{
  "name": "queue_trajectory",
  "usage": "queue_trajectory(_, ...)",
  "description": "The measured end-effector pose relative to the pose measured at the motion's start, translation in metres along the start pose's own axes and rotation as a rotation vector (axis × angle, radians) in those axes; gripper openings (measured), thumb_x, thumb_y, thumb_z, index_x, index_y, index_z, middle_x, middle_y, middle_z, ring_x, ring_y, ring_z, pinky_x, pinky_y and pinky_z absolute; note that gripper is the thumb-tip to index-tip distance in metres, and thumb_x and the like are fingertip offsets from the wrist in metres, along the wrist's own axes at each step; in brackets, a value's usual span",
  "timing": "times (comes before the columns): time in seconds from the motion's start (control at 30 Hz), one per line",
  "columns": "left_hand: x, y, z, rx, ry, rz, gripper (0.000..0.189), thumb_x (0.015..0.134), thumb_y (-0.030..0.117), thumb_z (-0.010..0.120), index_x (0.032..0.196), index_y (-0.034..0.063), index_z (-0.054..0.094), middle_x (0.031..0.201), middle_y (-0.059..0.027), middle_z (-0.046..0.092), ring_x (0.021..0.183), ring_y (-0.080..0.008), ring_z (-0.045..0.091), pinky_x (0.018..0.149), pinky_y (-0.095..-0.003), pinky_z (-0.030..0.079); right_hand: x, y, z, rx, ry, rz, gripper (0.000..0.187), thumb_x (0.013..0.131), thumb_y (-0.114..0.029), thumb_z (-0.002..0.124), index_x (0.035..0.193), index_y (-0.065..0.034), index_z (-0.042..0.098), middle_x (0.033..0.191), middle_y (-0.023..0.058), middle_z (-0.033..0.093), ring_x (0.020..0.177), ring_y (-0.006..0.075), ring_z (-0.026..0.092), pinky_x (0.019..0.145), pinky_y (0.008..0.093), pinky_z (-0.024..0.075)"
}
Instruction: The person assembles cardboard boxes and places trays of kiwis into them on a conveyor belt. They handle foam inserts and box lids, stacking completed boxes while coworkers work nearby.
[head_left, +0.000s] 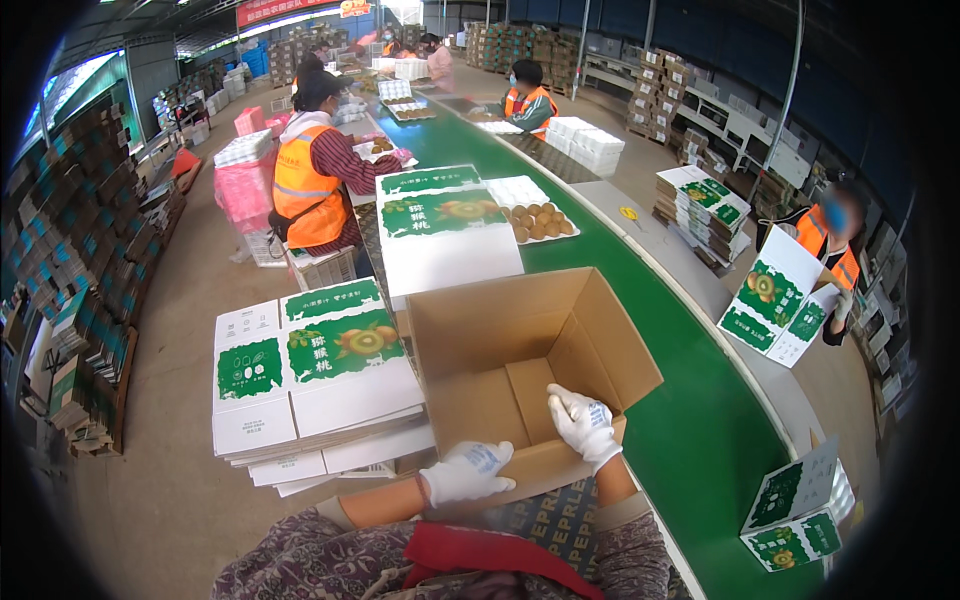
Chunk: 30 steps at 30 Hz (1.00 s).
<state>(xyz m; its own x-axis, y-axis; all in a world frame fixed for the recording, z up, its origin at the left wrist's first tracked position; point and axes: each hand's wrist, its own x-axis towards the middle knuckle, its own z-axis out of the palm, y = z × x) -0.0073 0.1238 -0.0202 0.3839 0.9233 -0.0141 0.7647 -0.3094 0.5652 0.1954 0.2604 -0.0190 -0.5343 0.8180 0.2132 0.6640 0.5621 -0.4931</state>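
Observation:
Before me stands a cardboard box, its top open and brown inside, with flaps folded flat at the bottom. My left hand, in a white work glove, rests against the near wall's rim; its fingertips are partly hard to make out. My right hand, gloved too, is at the near right corner with its fingers curled over the rim, thumb side inside the box. Left of the box lies a stack of flattened printed cartons. Behind the box is a white and green carton with its printed flap raised.
A green conveyor belt runs along the right. On it sits a tray of brown kiwifruit. A person in an orange vest works ahead on the left; another at right holds a carton. Folded cartons are stacked beyond the belt.

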Motion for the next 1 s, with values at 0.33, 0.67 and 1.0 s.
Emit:
queue_trajectory(0.33, 0.000, 0.017, -0.007, 0.119, -0.073, -0.145, 0.061, 0.090, 0.043, 0.063, 0.122, -0.0062, 0.047, 0.102, -0.0262, 0.064, 0.093, -0.0408, 0.065, 0.080, -0.0459, 0.051, -0.018, -0.033, 0.006, -0.263, -0.230, -0.073, 0.042, 0.097, -0.040, 0.044, 0.087, -0.0101, 0.073, 0.083, 0.0168, 0.071, 0.079, 0.0355, 0.069, 0.075, 0.0468, 0.0521)
queue_trajectory(0.67, 0.059, 0.135, 0.001, 0.383, 0.170, 0.955, 0.116, 0.064, 0.050, 0.081, 0.154, 0.0078, 0.021, 0.152, -0.0247, 0.034, 0.138, -0.0394, 0.039, 0.115, -0.0482, 0.032, -0.008, -0.042, 0.001, -0.281, -0.352, 0.027, 0.056, 0.101, -0.048, 0.033, 0.089, -0.0107, 0.073, 0.088, 0.0149, 0.072, 0.086, 0.0355, 0.069, 0.077, 0.0470, 0.0517)
queue_trajectory(1.0, 0.064, 0.194, 0.037, -0.025, 0.168, 1.453, 0.120, 0.039, 0.027, 0.082, 0.147, -0.0009, 0.035, 0.092, -0.0109, 0.055, 0.096, -0.0304, 0.054, 0.086, -0.0399, 0.045, -0.022, -0.028, -0.001, -0.287, -0.302, -0.018, 0.052, 0.100, -0.046, 0.035, 0.096, -0.0097, 0.072, 0.098, 0.0130, 0.072, 0.095, 0.0328, 0.067, 0.084, 0.0437, 0.0510)
